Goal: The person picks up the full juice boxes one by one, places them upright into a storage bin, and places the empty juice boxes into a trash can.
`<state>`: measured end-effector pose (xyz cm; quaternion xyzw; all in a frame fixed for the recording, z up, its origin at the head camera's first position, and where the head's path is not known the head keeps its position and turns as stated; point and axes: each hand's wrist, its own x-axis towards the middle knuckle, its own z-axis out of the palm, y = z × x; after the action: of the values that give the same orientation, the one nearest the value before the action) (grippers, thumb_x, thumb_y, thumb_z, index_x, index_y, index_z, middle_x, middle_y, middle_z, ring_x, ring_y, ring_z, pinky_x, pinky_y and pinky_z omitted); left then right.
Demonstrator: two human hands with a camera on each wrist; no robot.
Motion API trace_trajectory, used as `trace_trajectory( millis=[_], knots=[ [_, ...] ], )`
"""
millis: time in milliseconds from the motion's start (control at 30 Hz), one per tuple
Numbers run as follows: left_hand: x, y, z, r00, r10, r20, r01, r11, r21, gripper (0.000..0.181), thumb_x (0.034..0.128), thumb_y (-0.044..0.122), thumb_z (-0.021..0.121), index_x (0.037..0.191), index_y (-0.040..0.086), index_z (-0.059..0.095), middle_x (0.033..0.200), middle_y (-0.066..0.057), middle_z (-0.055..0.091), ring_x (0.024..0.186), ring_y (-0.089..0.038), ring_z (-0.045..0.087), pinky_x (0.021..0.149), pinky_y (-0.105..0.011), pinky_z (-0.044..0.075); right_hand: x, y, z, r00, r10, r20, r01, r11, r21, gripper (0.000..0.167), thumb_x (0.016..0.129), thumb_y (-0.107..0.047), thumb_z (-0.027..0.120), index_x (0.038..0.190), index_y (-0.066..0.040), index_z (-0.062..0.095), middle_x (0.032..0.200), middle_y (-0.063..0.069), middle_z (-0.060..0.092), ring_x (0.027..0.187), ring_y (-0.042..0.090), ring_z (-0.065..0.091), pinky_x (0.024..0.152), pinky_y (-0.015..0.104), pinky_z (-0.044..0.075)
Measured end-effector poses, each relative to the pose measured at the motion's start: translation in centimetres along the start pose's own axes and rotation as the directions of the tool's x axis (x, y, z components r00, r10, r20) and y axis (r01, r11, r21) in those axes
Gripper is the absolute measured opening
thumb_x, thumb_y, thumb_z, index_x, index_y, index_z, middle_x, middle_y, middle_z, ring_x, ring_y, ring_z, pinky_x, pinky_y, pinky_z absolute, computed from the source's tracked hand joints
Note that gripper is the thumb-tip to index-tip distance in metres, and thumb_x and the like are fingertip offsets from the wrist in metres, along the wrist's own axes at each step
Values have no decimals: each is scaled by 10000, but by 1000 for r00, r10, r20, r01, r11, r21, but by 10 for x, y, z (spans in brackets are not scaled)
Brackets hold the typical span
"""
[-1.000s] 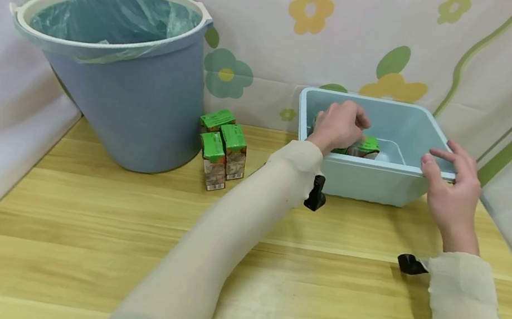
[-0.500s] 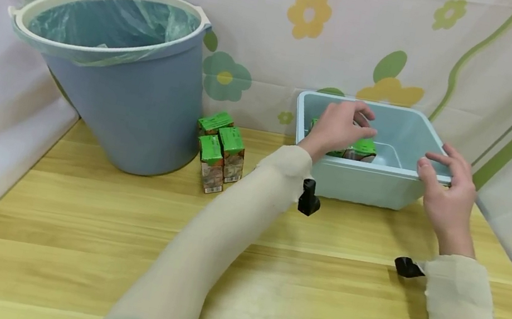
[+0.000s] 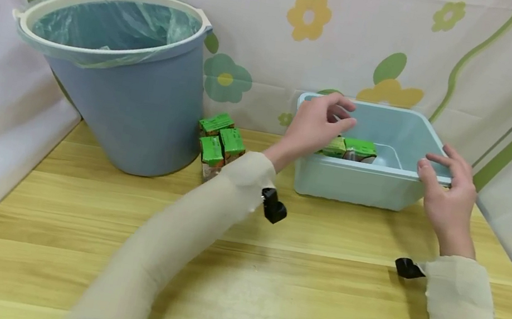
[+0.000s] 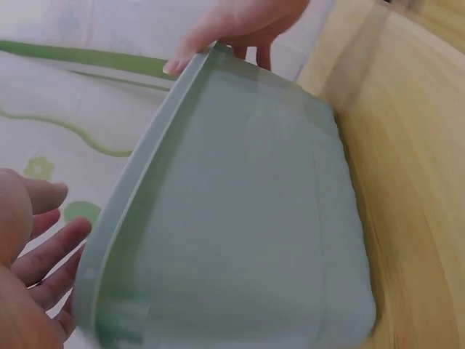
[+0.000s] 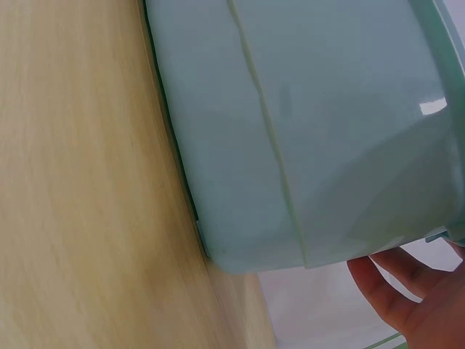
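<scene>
Over the left end of a light-blue bin (image 3: 358, 183), my left hand (image 3: 311, 126) hovers with loosely bent fingers and nothing in them. In the left wrist view this hand (image 4: 33, 276) is beside the bin's rim (image 4: 138, 174). My right hand (image 3: 452, 201) grips the bin's right front corner, thumb at the rim; the right wrist view shows its fingers (image 5: 385, 287) against the outer wall. Green-topped cartons (image 3: 359, 147) lie inside the bin on the left, partly hidden by its front wall and my left hand.
A large blue bucket (image 3: 130, 104) with a clear liner stands at the left. Between it and the bin are three green-topped cartons (image 3: 212, 149) on the wooden table (image 3: 304, 297), partly covered by my left sleeve (image 3: 207, 208). A flowered cloth (image 3: 267, 31) hangs behind.
My left hand has risen from the cartons inside the bin and moved left towards its left rim, uncovering more of the cartons. My right hand keeps its place on the corner.
</scene>
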<state>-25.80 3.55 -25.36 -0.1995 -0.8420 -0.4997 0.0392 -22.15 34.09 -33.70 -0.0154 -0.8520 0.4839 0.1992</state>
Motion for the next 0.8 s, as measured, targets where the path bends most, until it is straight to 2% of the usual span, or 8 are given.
trace_trajectory(
  millis=[133, 200, 367, 500, 600, 700, 767, 800],
  knots=[
    [-13, -3, -17, 995, 71, -76, -70, 997, 20, 277, 1058, 270, 671, 1320, 183, 691, 1246, 18, 761, 1046, -122, 685, 879, -236, 551, 0, 1, -2, 1000, 1, 8, -1, 1000, -1, 516, 1048, -413, 586, 1488, -145, 612, 1721, -193, 310, 1652, 111, 159, 1358, 463, 121],
    [-19, -4, -27, 985, 124, -117, -116, 990, 77, 287, 1058, 290, 668, 1323, 183, 698, 1291, 19, 749, 1108, -138, 676, 941, -250, 537, 0, 1, -3, 1000, 3, 7, -3, 1000, -6, 517, 1049, -414, 583, 1494, -153, 609, 1722, -196, 306, 1654, 115, 156, 1359, 462, 121],
    [-39, -4, -55, 940, 279, -198, -221, 936, 273, 335, 1053, 350, 663, 1336, 177, 707, 1386, 16, 701, 1327, -172, 591, 1144, -293, 444, -1, 1, -6, 1000, 2, -9, -2, 1000, -9, 519, 1045, -395, 584, 1476, -108, 618, 1716, -175, 334, 1642, 109, 192, 1328, 365, 164],
    [-56, -6, -84, 881, 397, -257, -280, 876, 393, 368, 1040, 348, 674, 1327, 121, 712, 1395, -50, 696, 1359, -224, 575, 1185, -342, 413, 0, 3, -6, 1000, -5, -16, 5, 1000, 2, 504, 1042, -387, 591, 1464, -114, 630, 1711, -165, 348, 1638, 103, 201, 1327, 350, 159],
    [-70, -9, -108, 811, 503, -299, -305, 799, 519, 398, 1034, 357, 675, 1315, 77, 717, 1398, -103, 695, 1340, -272, 590, 1149, -403, 438, 0, 4, -6, 1000, -4, -7, 4, 1000, 8, 494, 1044, -402, 593, 1467, -149, 632, 1712, -176, 338, 1641, 105, 188, 1344, 397, 142],
    [-86, -11, -133, 744, 583, -327, -275, 713, 645, 438, 1048, 387, 636, 1327, 57, 707, 1422, -132, 685, 1353, -312, 597, 1164, -460, 429, -1, 5, -6, 1000, 2, -2, -2, 1000, 5, 494, 1046, -415, 588, 1471, -165, 628, 1715, -184, 327, 1645, 111, 178, 1346, 435, 140],
    [-95, -14, -149, 704, 608, -367, -239, 689, 684, 456, 1046, 403, 614, 1331, 60, 709, 1436, -133, 681, 1370, -324, 595, 1207, -469, 394, 0, 5, -6, 1000, 4, -3, -4, 1000, 3, 499, 1046, -414, 587, 1473, -160, 626, 1716, -182, 326, 1646, 115, 179, 1344, 443, 143],
    [-100, -15, -157, 689, 609, -392, -215, 689, 693, 466, 1042, 415, 606, 1333, 67, 711, 1445, -128, 678, 1384, -324, 588, 1241, -464, 359, 0, 5, -6, 1000, 3, -4, -3, 1000, 2, 504, 1046, -413, 586, 1473, -150, 625, 1716, -181, 326, 1646, 116, 179, 1340, 443, 147]
  ],
)
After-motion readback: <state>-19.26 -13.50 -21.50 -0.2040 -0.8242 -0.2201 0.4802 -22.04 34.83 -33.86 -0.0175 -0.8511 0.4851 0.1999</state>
